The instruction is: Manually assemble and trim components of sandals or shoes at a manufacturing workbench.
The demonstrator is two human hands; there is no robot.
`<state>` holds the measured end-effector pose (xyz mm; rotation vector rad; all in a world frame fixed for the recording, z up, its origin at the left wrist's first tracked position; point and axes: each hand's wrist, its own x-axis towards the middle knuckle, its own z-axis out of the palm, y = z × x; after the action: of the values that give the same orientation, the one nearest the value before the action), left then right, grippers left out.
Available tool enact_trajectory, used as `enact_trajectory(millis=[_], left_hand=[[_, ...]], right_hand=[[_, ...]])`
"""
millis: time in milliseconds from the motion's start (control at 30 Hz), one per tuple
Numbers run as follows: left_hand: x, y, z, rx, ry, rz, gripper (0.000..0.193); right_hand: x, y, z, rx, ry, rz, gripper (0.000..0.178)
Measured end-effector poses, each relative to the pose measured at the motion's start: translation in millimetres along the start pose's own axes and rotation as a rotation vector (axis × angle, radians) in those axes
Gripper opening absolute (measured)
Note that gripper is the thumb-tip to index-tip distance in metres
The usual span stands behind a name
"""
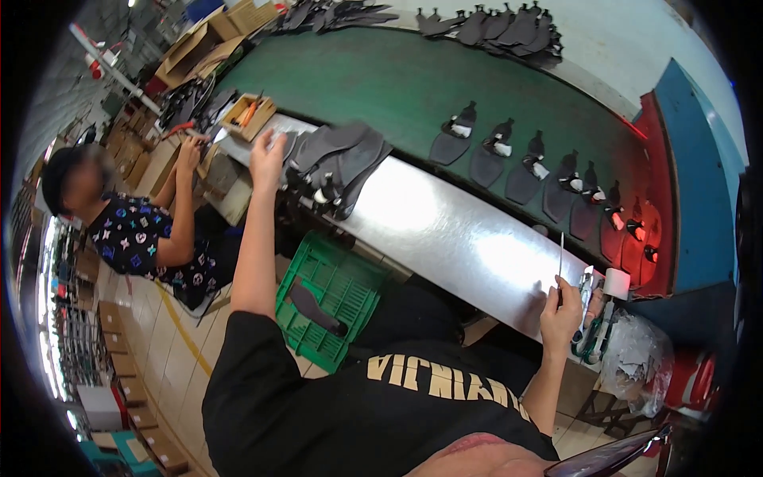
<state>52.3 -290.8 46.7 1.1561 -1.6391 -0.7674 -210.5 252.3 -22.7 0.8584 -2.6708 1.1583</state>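
Observation:
My left hand is raised at the left end of the metal table strip, thumb and fingers apart with nothing visible in them. Just right of it lies a pile of dark grey sandal soles, with black straps hanging over the near edge. My right hand is closed around a thin, light-coloured rod that points upward; its exact kind is unclear. On the green conveyor belt, several sandals with black straps and white pieces stand in a row, the farthest right under red light.
A blue and red machine housing closes the belt's right end. Beside my right hand are tools, a white roll and a plastic bag. A green crate holds one sole. At left, a co-worker holds a red-handled tool.

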Motion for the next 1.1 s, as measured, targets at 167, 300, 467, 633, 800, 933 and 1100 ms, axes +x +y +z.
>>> enact_trajectory(millis=[167, 300, 467, 633, 800, 933, 1100], left_hand=[[-33, 74, 115, -0.245, -0.332, 0.224, 0.043], [-53, 53, 222, 0.041, -0.581, 0.333, 0.062], [-55, -14, 322, 0.287, -0.778, 0.403, 0.057], [-68, 1, 328, 0.239, -0.659, 0.504, 0.039], [-100, 8, 310, 0.405, -0.614, 0.564, 0.032], [-110, 6, 320, 0.349, -0.54, 0.565, 0.031], [-84, 20, 300, -0.086, -0.305, 0.628, 0.027]], right_hand=[[-3, 30, -7, -0.225, 0.088, 0.067, 0.031], [-2, 31, -5, -0.326, -0.037, 0.149, 0.031], [-5, 27, -2, -0.251, 0.004, 0.15, 0.03], [-3, 25, -6, -0.245, 0.053, 0.136, 0.033], [2, 16, -12, -0.208, 0.057, 0.14, 0.047], [-5, -10, -21, -0.183, 0.302, -0.043, 0.05], [-19, -35, -37, -0.048, 0.319, -0.122, 0.038]])
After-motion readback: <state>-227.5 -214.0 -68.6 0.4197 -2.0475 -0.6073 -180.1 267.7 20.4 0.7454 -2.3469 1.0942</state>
